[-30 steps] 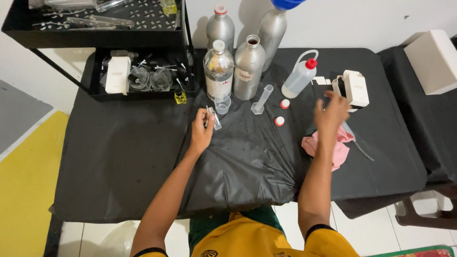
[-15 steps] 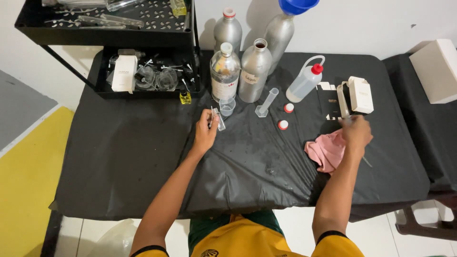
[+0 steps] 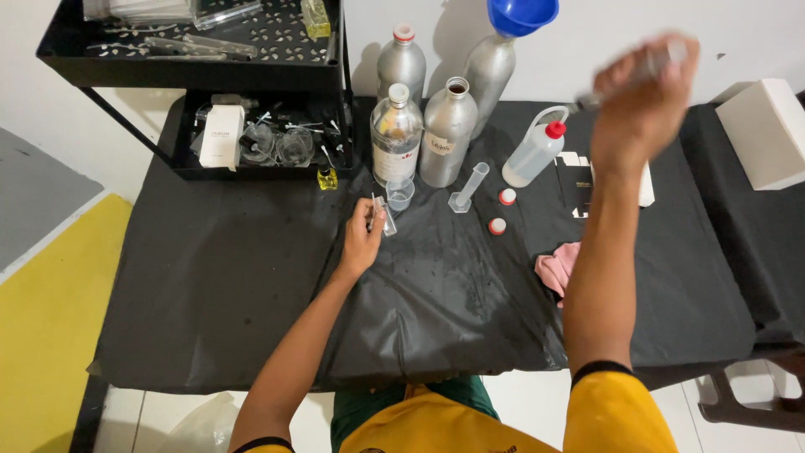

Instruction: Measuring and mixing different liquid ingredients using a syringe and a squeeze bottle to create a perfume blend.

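Left hand: the left hand (image 3: pixel 362 243) rests low on the black plastic sheet (image 3: pixel 436 294), fingers pinched around a small clear glass vial (image 3: pixel 383 215), held upright and close to the table, which I judge keeps it steady.
Right hand: the right hand (image 3: pixel 641 101) is raised high above the table's right side and blurred by motion; its fingers are curled around a thin clear tube-like object (image 3: pixel 650 63), too smeared to identify.
Head view, centre: a small clear glass beaker (image 3: pixel 400 193) and a clear plastic measuring cylinder (image 3: pixel 467 186) stand just beyond the vial, within easy reach of the left hand.
Head view, bottles: a clear glass bottle with a white cap (image 3: pixel 395 136) stands beside an open silver aluminium bottle (image 3: pixel 448 132); behind them are a capped silver bottle (image 3: pixel 402 64) and another silver bottle carrying a blue plastic funnel (image 3: pixel 521 15), apparently parked in its neck ready for pouring.
Head view, right: a white squeeze wash bottle with a red cap (image 3: pixel 534 154) leans near two loose red-and-white caps (image 3: pixel 506 197), set aside on the sheet; a crumpled pink cloth (image 3: pixel 556 268) lies close to the right forearm, and a white box (image 3: pixel 767 132) sits at the far right.
Head view, left: a black metal trolley (image 3: pixel 189 71) holds a white carton (image 3: pixel 220 136) and small glassware on its lower shelf.
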